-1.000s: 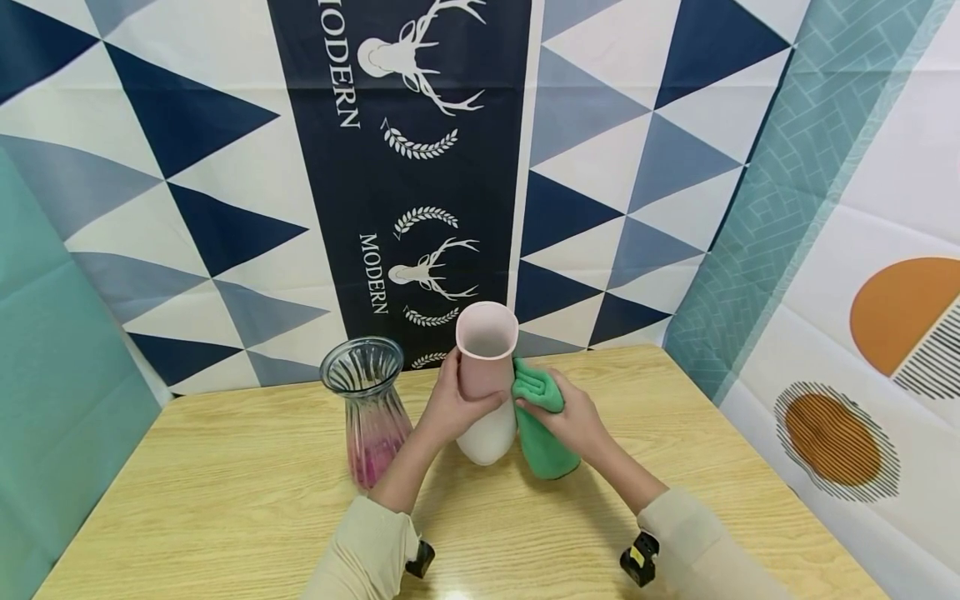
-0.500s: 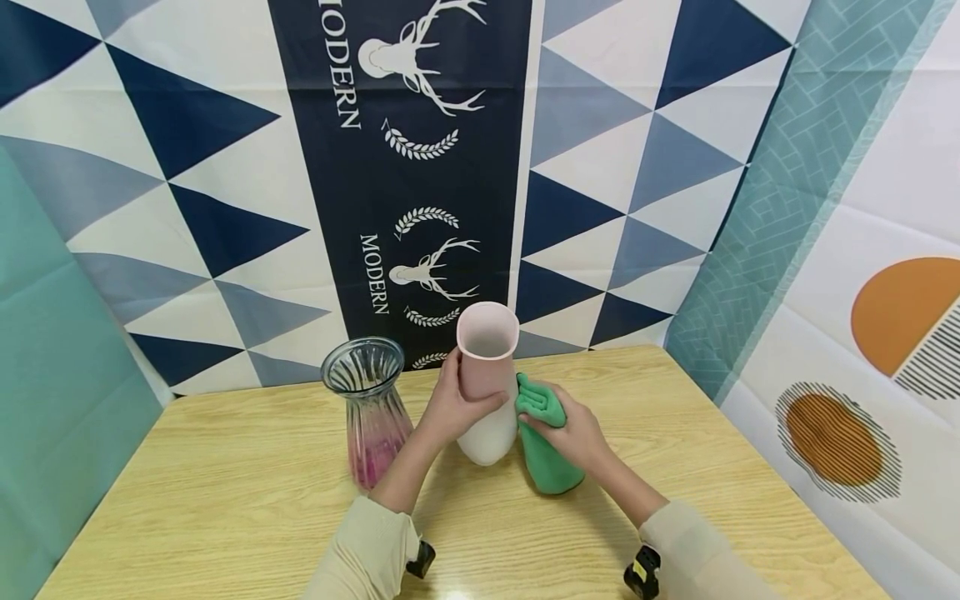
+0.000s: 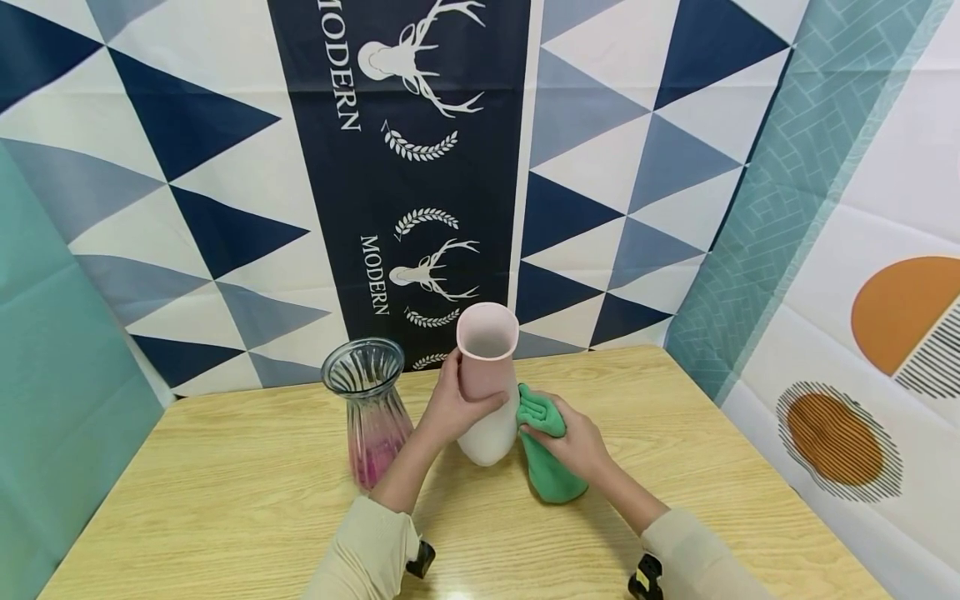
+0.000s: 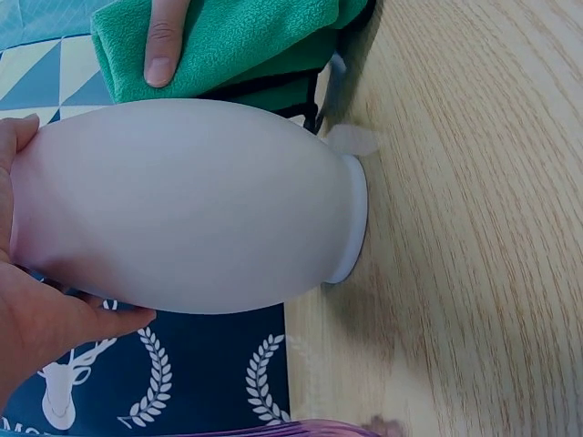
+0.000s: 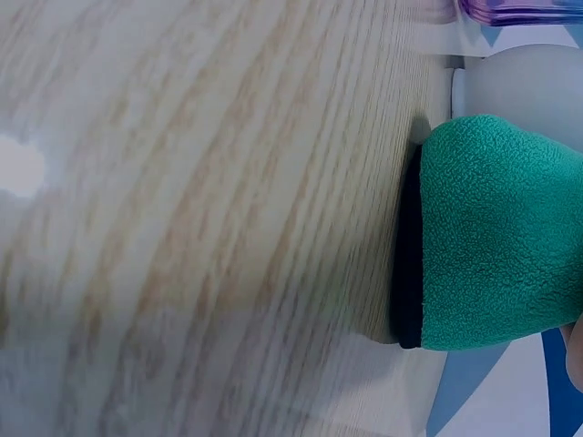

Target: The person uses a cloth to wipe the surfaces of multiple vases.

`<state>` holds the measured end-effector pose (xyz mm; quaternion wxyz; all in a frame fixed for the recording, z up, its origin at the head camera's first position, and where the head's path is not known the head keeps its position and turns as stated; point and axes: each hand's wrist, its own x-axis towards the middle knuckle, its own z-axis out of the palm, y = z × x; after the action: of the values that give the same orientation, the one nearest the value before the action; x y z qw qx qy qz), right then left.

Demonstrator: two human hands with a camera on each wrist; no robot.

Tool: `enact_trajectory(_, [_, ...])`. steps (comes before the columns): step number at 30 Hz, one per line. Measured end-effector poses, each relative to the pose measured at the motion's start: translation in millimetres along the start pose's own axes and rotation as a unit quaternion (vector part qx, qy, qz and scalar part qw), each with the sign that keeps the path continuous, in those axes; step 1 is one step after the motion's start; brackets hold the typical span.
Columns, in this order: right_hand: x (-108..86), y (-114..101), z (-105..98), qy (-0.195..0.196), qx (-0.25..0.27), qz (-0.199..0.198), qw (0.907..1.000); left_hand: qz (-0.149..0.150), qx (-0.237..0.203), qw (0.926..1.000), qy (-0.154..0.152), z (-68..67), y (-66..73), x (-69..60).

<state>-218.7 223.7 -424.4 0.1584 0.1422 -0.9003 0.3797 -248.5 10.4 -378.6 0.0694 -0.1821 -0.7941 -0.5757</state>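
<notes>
**While the left grip (image 3: 453,408) holds a pink-and-white vase (image 3: 483,377), the right grip (image 3: 577,437) clasps a green cloth (image 3: 552,473)**

As the head view looks down over a pale wood-grain surface (image 3: 225,492), the pink-and-white vase is mouth up near the middle of the far side, blush at the top and white below. The left grip is closed around its pink upper part, thumb across the front and fingers round the far side. Although the left wrist view shows the white foot right at the wood, whether it bears fully on it is hard to tell.

Just to the right, the right grip grasps the folded top of the green cloth, whose lower part hangs down towards the person. The left wrist view shows one finger lying along the fabric, close beside the white body; whether cloth and vase touch is unclear. From the right wrist, a dark edge (image 5: 407,259) on the cloth shows near the wood.

To the left stands a ribbed glass vase (image 3: 372,429), bluish at its flared rim and pink lower down, partly hidden by the left forearm. Pale sleeves (image 3: 367,546) cover both arms above the wrists, and behind everything hangs a patterned backdrop (image 3: 480,179) with blue triangles and white stag heads on a dark panel.
</notes>
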Motion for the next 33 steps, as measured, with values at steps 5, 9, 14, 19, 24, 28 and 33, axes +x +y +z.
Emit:
enact_trajectory(5, [-1.5,-1,0,0.003,0.009,0.006,0.9999,0.000,-0.003,1.0000,-0.002,-1.0,0.2,-0.7])
enact_trajectory(9, [-1.8,-2,0,0.006,0.011,0.006,0.9999,0.001,-0.012,0.9999,-0.002,-1.3,0.4,-1.2])
enact_trajectory(14, [-0.1,-2,-1,0.014,0.012,-0.001,0.9998,0.005,-0.022,0.9997,-0.004,-1.0,-0.7,-1.1])
enact_trajectory(19, [5.1,-5,-5,0.028,0.018,-0.014,0.9994,-0.004,-0.006,1.0000,-0.004,-1.3,-0.6,-0.5])
enact_trajectory(24, [12.1,-13,-13,0.051,0.035,-0.025,0.9978,-0.015,0.008,0.9999,0.000,-1.3,0.5,-0.5])
enact_trajectory(28, [18.5,-18,-21,0.070,0.048,-0.031,0.9959,-0.011,0.011,0.9999,0.003,-1.3,1.6,-1.1])
enact_trajectory(33, [26.6,-25,-28,0.076,0.053,-0.041,0.9949,-0.004,0.014,0.9999,0.008,-1.1,1.5,-1.9])
